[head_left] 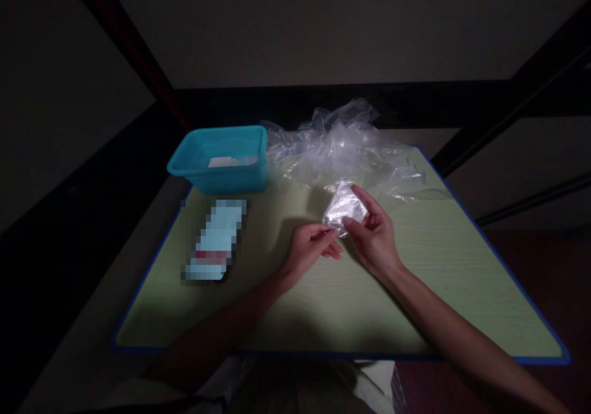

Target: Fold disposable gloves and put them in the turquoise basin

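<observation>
A small, shiny silver packet [345, 206], its surface creased like foil or clear wrap, is held above the middle of the table. My right hand [376, 232] grips it from the right, the thumb on its front and the fingers along its right edge. At its lower left corner, my left hand [314, 243] is closed with thumb and forefinger pinched on the edge. The other left fingers curl underneath. What lies inside the packet cannot be made out.
Crumpled clear plastic bags [341, 149] spread over the back of the table. A blue plastic basket [265, 177] with white pieces inside stands at the back left. A phone [219, 235] with a blurred-out screen lies left. The pale table [471, 291] has a blue rim.
</observation>
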Demonstrator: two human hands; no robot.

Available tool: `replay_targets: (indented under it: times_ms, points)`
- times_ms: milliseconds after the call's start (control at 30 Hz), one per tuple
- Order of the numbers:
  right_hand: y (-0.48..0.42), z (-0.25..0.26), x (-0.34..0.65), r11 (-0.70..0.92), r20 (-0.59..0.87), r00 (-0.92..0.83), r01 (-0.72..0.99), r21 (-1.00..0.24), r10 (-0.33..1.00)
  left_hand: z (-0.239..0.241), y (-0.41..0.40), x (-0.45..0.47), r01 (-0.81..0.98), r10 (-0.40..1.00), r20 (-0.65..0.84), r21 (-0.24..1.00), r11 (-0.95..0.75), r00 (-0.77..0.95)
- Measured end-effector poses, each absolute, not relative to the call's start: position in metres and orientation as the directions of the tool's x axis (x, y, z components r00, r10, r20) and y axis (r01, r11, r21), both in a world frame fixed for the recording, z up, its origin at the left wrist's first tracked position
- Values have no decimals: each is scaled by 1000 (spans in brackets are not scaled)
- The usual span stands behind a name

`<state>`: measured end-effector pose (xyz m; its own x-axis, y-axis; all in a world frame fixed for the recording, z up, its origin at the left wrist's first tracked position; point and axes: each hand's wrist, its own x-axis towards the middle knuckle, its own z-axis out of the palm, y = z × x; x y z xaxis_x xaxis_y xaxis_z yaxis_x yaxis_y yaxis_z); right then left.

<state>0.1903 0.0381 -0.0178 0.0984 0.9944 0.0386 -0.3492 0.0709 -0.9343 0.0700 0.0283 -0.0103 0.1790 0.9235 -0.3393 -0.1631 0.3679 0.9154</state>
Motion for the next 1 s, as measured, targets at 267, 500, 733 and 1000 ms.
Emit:
replay_targets:
  times_ms: [267,500,733,1000]
  points:
    - [38,-16,194,76,46,108,-295,-952,993,-13,29,67,-188,914,-352,902,388,200]
    - [38,-17,195,64,32,115,-286,-956,993,-13,32,60,-239,957,-275,927,289,91]
    - [36,-15,194,16,-24,124,-312,-950,992,-5,40,45,-231,984,-173,960,156,-51]
    - [37,-11,196,-64,-132,178,-345,-936,975,8,56,15,-305,965,-148,949,77,-216]
